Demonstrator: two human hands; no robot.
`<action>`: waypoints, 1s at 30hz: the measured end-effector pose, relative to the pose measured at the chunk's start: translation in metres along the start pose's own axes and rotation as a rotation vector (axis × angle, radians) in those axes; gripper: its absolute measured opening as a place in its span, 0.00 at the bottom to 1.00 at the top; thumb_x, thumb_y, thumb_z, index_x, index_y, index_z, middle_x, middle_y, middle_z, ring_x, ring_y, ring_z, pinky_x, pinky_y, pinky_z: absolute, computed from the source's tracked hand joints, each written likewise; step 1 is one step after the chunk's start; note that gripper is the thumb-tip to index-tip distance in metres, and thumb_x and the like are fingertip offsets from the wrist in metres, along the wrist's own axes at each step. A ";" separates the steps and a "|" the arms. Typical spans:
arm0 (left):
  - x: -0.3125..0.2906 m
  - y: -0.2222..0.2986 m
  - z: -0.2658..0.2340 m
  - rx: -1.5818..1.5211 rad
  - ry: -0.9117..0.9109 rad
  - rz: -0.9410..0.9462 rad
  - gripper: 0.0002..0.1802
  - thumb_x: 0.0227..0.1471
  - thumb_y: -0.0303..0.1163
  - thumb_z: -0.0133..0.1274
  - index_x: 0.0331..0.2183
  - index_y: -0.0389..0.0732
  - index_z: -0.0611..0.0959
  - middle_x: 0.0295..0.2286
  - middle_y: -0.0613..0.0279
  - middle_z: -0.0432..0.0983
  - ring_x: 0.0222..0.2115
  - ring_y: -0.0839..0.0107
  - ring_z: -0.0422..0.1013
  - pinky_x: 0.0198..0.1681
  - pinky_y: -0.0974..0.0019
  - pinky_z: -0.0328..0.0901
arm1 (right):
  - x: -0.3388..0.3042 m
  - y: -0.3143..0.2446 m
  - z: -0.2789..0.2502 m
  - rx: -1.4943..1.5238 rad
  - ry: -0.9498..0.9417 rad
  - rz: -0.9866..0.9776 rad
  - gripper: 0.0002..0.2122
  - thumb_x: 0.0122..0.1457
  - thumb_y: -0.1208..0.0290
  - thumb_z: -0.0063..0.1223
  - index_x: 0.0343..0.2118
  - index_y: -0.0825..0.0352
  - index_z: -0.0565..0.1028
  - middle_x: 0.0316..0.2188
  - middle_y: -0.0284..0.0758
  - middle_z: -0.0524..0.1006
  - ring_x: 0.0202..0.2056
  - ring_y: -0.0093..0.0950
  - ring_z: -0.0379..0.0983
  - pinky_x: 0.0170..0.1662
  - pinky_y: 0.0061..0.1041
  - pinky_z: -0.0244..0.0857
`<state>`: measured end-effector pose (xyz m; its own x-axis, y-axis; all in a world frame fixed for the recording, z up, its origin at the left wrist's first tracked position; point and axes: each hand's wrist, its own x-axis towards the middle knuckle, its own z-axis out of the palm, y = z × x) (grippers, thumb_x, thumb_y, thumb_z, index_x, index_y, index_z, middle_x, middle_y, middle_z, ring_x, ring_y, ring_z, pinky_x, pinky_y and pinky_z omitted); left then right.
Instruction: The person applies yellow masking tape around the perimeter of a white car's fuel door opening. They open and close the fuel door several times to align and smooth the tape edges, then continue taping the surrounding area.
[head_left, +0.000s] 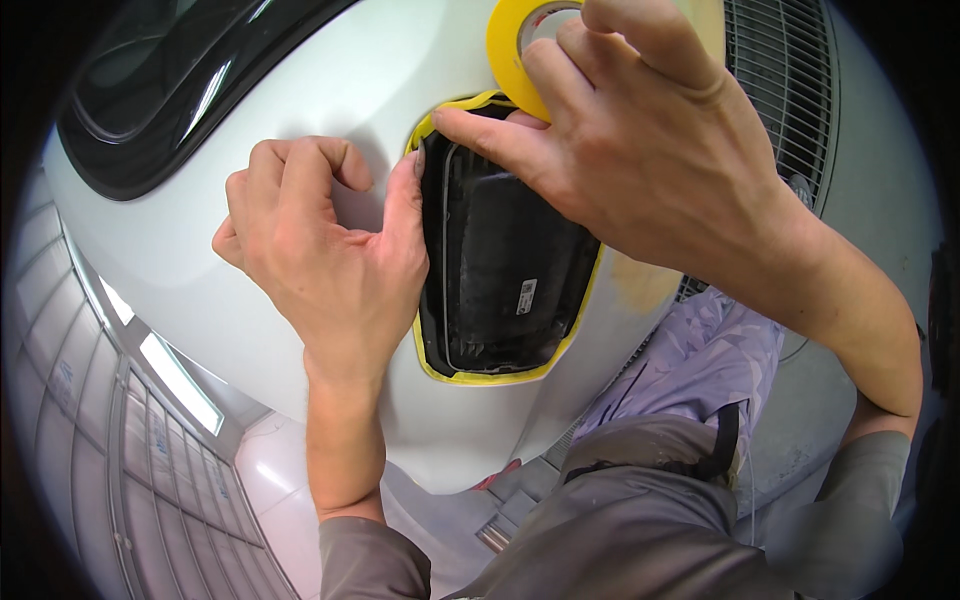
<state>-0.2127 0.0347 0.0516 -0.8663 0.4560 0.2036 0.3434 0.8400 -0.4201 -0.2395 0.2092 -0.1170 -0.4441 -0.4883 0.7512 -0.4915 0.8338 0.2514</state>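
The left hand (325, 240) rests its thumb against the left rim of a black recess (500, 260) in a white curved panel (400, 60), its other fingers loosely curled and apart from the thumb. The right hand (650, 140), at the far side, has its fingers clasped on a yellow tape roll (507, 45), the thumb reaching the recess's far left corner. Yellow edging (490, 380) lines the rim. Right of the panel lies a metal grating (785, 80).
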 end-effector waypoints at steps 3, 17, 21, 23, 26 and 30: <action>-0.003 0.007 -0.004 0.048 -0.021 -0.022 0.18 0.41 0.36 0.74 0.30 0.49 0.78 0.31 0.72 0.69 0.37 0.66 0.65 0.45 0.58 0.49 | 0.001 -0.002 0.004 -0.005 0.049 0.024 0.23 0.72 0.54 0.49 0.22 0.63 0.78 0.19 0.26 0.72 0.27 0.21 0.69 0.66 0.36 0.49; 0.011 0.008 -0.010 0.112 -0.061 0.075 0.19 0.51 0.43 0.72 0.37 0.46 0.79 0.36 0.72 0.70 0.42 0.68 0.67 0.51 0.58 0.50 | -0.003 -0.009 0.004 0.164 0.073 0.068 0.14 0.65 0.62 0.52 0.45 0.59 0.87 0.20 0.27 0.74 0.28 0.22 0.73 0.59 0.37 0.48; 0.027 -0.001 -0.012 0.169 -0.104 0.168 0.19 0.54 0.46 0.72 0.37 0.47 0.80 0.36 0.72 0.71 0.42 0.67 0.67 0.50 0.58 0.50 | -0.002 -0.013 -0.011 0.273 0.073 0.213 0.12 0.63 0.64 0.52 0.43 0.52 0.86 0.22 0.26 0.73 0.30 0.21 0.72 0.61 0.35 0.48; 0.033 -0.004 -0.014 0.165 -0.124 0.201 0.18 0.54 0.44 0.72 0.37 0.47 0.80 0.36 0.72 0.71 0.43 0.68 0.67 0.51 0.59 0.51 | -0.002 -0.017 -0.026 0.396 0.035 0.349 0.14 0.61 0.65 0.56 0.46 0.38 0.86 0.26 0.22 0.70 0.34 0.21 0.70 0.65 0.31 0.48; 0.041 -0.006 -0.017 0.120 -0.149 0.243 0.18 0.54 0.42 0.72 0.38 0.47 0.80 0.37 0.72 0.72 0.43 0.68 0.68 0.51 0.59 0.51 | -0.001 -0.019 -0.032 0.494 0.076 0.394 0.11 0.60 0.65 0.57 0.41 0.40 0.85 0.25 0.22 0.71 0.36 0.21 0.71 0.63 0.32 0.50; 0.048 -0.007 -0.023 0.114 -0.213 0.282 0.17 0.54 0.39 0.72 0.38 0.46 0.80 0.37 0.72 0.72 0.44 0.68 0.68 0.53 0.60 0.52 | -0.003 -0.019 -0.018 0.563 0.203 0.375 0.12 0.60 0.66 0.55 0.42 0.49 0.87 0.23 0.24 0.72 0.34 0.21 0.72 0.61 0.34 0.50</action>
<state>-0.2478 0.0579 0.0848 -0.8038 0.5831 -0.1177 0.5469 0.6465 -0.5319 -0.2151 0.1992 -0.1124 -0.5378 -0.0913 0.8381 -0.6699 0.6498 -0.3591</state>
